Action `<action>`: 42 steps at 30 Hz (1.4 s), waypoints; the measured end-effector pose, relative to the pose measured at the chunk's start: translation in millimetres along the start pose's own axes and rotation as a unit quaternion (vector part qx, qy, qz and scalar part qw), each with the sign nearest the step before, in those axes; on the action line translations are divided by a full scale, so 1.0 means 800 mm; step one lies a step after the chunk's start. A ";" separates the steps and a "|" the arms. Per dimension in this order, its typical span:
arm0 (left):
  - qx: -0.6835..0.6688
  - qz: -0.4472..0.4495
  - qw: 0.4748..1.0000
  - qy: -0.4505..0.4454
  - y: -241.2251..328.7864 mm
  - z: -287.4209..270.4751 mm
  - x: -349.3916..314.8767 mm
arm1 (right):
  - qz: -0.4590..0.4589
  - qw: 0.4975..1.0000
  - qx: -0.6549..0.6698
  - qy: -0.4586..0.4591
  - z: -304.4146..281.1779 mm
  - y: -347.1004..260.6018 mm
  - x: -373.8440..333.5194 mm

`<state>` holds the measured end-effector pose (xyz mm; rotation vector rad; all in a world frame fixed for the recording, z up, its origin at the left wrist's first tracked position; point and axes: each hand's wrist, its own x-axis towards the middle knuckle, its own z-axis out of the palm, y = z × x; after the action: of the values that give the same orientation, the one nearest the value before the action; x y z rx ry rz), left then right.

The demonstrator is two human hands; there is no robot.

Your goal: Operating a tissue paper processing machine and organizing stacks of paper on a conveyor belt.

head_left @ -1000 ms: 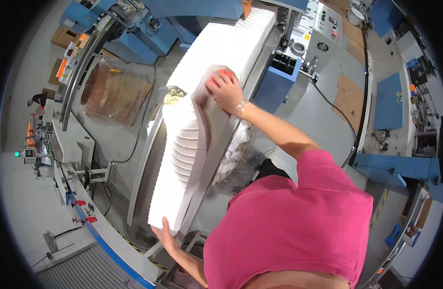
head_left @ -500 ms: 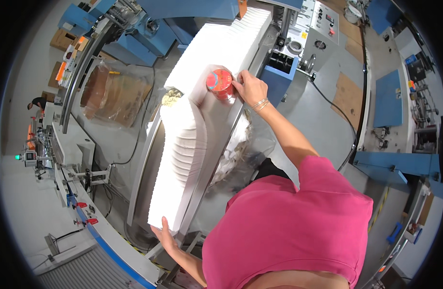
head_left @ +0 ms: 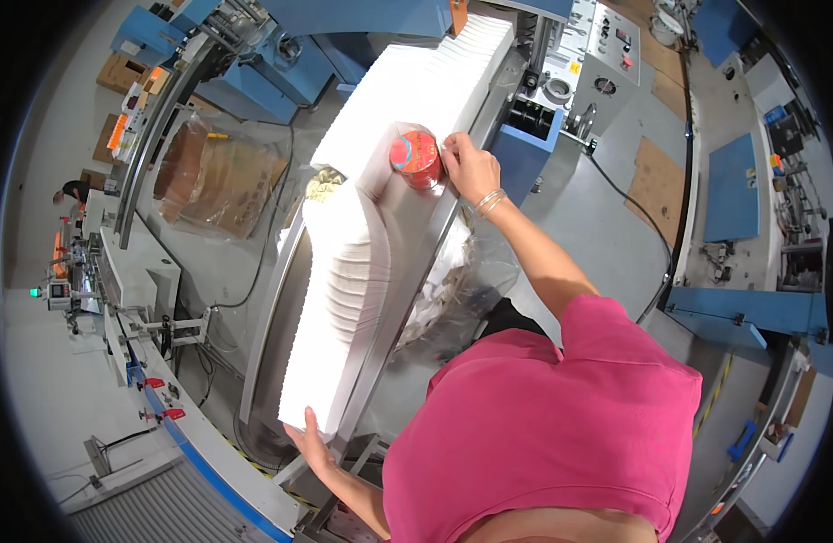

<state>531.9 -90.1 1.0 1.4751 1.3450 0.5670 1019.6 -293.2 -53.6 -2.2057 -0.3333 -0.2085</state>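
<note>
A long row of thin white paper sheets, stacked on edge, lies along a metal trough. My left hand rests against the near end of this row, thumb up and fingers stretched along the end face. Farther up, another packed white stack fills the trough. In the gap on the right stands a red round canister with a shiny clear surface. Beside it, at the trough's right rim, my right hand has its fingers curled together. Whatever its fingertips may pinch is hidden.
Crumpled pale-yellow material sits at the trough's left edge. A clear bag of white scraps hangs below on the right. Blue machine housing and a control box stand at the far right. Plastic-covered cardboard lies on the floor.
My right hand's fingertips have shifted slightly beside the red canister and curl more tightly. My left hand stays against the end of the paper row.
</note>
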 end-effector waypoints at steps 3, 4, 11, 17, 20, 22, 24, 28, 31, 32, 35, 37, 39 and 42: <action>0.000 0.002 1.000 0.000 0.001 0.000 -0.001 | -0.025 0.999 -0.016 0.016 -0.006 -0.010 0.000; -0.005 -0.005 1.000 0.003 0.002 0.000 0.000 | -0.035 0.998 -0.033 0.031 -0.006 -0.010 0.001; -0.014 -0.006 1.000 0.003 0.000 0.000 0.000 | -0.028 0.993 -0.106 0.040 0.009 -0.011 0.004; -0.006 -0.001 1.000 -0.004 -0.003 -0.004 0.001 | -0.032 0.995 -0.075 0.056 0.005 -0.007 0.005; -0.009 0.004 1.000 -0.010 0.004 0.001 -0.004 | -0.047 0.992 -0.096 0.069 -0.001 0.000 0.011; -0.006 0.001 1.000 -0.007 0.001 0.003 -0.001 | -0.048 0.990 -0.085 0.106 -0.005 0.006 0.014; -0.006 -0.003 1.000 0.003 -0.002 -0.002 0.001 | -0.007 0.988 -0.049 0.145 -0.013 -0.001 0.014; 0.000 0.007 1.000 0.005 -0.003 -0.005 0.000 | 0.052 0.998 -0.027 0.023 -0.035 -0.009 0.005; -0.005 0.009 1.000 0.002 -0.005 -0.008 0.001 | 0.029 0.993 -0.107 -0.042 -0.031 -0.014 0.005; -0.014 0.010 1.000 -0.006 -0.007 -0.011 0.002 | 0.031 0.989 -0.141 -0.027 -0.026 -0.005 0.013; -0.034 0.034 0.999 -0.016 -0.014 -0.015 0.005 | 0.011 0.971 -0.192 -0.140 -0.038 -0.026 0.015; -0.086 0.003 0.996 -0.021 -0.021 -0.022 0.006 | -0.051 0.976 -0.057 -0.205 -0.042 -0.067 0.000; -0.128 -0.023 0.991 -0.029 -0.027 -0.030 0.011 | -0.196 0.960 0.042 -0.193 -0.035 -0.127 -0.022; -0.158 -0.027 0.986 -0.041 -0.026 -0.036 0.010 | -0.374 0.903 0.092 -0.191 0.032 -0.179 -0.014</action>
<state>500.0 -75.3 -8.8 1.1866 1.1670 0.6460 965.3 -190.9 34.8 -1.8216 -1.3623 -0.1427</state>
